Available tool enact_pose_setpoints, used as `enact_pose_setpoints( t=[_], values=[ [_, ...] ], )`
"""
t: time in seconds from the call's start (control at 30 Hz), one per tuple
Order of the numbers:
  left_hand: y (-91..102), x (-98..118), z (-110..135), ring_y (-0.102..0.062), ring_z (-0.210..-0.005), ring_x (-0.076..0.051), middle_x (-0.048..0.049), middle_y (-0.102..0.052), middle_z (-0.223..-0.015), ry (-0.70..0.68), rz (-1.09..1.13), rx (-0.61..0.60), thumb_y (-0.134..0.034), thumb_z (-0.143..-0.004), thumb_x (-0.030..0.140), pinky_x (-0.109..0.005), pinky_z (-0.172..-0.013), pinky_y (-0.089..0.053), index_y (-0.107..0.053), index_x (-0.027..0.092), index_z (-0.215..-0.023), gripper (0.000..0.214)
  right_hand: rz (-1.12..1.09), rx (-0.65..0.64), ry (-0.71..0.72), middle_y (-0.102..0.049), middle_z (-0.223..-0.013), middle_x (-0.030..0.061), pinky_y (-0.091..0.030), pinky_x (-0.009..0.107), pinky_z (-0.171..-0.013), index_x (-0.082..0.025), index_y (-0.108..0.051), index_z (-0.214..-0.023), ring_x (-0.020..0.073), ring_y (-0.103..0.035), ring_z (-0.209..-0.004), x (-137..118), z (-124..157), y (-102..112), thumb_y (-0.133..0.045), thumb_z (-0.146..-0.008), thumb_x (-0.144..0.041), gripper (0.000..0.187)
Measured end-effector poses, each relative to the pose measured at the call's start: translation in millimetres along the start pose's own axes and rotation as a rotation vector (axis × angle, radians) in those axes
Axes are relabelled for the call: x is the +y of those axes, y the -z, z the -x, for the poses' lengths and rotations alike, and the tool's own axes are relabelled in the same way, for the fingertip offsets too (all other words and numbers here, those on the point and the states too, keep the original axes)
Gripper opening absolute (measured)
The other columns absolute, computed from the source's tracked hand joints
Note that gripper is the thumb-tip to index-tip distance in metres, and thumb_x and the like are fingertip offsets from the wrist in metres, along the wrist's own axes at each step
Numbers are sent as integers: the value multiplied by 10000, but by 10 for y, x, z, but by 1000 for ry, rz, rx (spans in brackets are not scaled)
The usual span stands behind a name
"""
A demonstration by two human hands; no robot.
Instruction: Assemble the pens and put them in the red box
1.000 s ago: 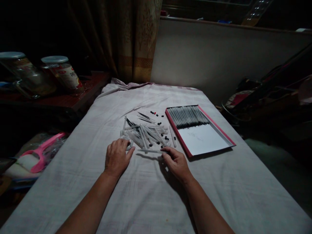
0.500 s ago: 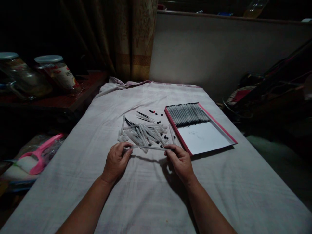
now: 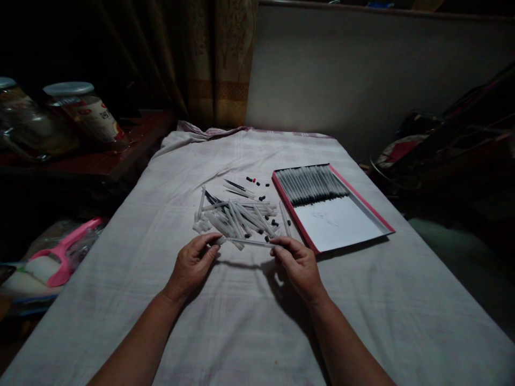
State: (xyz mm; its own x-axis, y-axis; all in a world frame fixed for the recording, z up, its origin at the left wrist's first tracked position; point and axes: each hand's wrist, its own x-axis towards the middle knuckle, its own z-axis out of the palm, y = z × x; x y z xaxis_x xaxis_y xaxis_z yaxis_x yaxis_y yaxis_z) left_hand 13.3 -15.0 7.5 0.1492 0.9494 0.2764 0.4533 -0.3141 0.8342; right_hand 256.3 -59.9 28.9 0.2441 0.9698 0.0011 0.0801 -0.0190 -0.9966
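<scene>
Mid-frame, fingers of left hand (image 3: 192, 266) and right hand (image 3: 298, 265) pinched a tube (image 3: 250, 243), judged light, stiff, best gripped at its ends.

Pen tubes (image 3: 236, 219) lie on the cloth (image 3: 241, 321), left of a box (image 3: 301, 225) with pens (image 3: 314, 185) in its far end

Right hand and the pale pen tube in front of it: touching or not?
Touching. The head view shows it: the right hand pinches the right end of the pen tube between thumb and finger.
</scene>
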Motion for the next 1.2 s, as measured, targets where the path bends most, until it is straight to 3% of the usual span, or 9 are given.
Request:
enact_pose_setpoints(
  t=[0.13, 0.27, 0.43, 0.63, 0.83, 1.03, 1.2],
  values=[
    [-13, -8, 22, -689, -821, -179, -66, -738, -953, -57, -7, -28, -587, -878, 335, -320, -751, -589, -705, 191, -1033, 242, 35, -36, 28, -678, -648, 25, -463, 227, -483, -171, -732, -843, 120, -563, -512, -17, 12, -7, -632, -756, -348, 221],
    [-19, 27, 31, -676, -780, -166, -53, -723, -910, -26, 34, -32, -591, -885, 323, -301, -725, -584, -686, 192, -1020, 211, 10, -17, -6, -666, -636, 23, -422, 214, -438, -165, -728, -834, 106, -529, -475, -30, 9, -6, -640, -744, -352, 226],
    [9, 93, -10, -640, -825, -146, -73, -652, -1039, -58, 95, 48, -635, -834, 293, -240, -662, -547, -688, 193, -900, 131, -14, 47, -37, -656, -629, 24, -415, 213, -420, -165, -725, -840, 115, -539, -483, -17, -16, 11, -651, -733, -379, 250],
    [6, 99, -5, -624, -767, -152, -35, -648, -845, 156, 295, 53, -682, -793, 362, -233, -606, -522, -654, 190, -913, 212, -4, 18, -60, -659, -627, 23, -411, 212, -421, -167, -732, -838, 111, -532, -475, 7, -5, 0, -656, -722, -372, 248],
    [0, 143, 6, -602, -619, -103, -19, -622, -899, 358, 576, 25, -678, -806, 435, -153, -393, -417, -542, 226, -1211, 477, -52, 38, -99, -656, -622, 18, -394, 202, -408, -164, -733, -830, 107, -527, -470, -20, -1, -1, -676, -705, -359, 238],
    [26, 183, -2, -500, -416, -39, -11, -665, -863, 523, 734, -55, -742, -733, 486, -137, -307, -358, -549, 187, -1024, 460, -90, 15, -121, -660, -611, 19, -414, 212, -416, -168, -735, -809, 107, -527, -460, -91, 5, -6, -700, -683, -356, 229],
    [23, 189, -10, -458, -369, -27, -23, -697, -816, 545, 771, -86, -765, -710, 478, -132, -308, -333, -541, 179, -1001, 473, -98, 1, -115, -660, -612, 21, -417, 213, -426, -164, -739, -816, 108, -537, -467, -84, 14, 0, -699, -692, -349, 227]
  ],
)
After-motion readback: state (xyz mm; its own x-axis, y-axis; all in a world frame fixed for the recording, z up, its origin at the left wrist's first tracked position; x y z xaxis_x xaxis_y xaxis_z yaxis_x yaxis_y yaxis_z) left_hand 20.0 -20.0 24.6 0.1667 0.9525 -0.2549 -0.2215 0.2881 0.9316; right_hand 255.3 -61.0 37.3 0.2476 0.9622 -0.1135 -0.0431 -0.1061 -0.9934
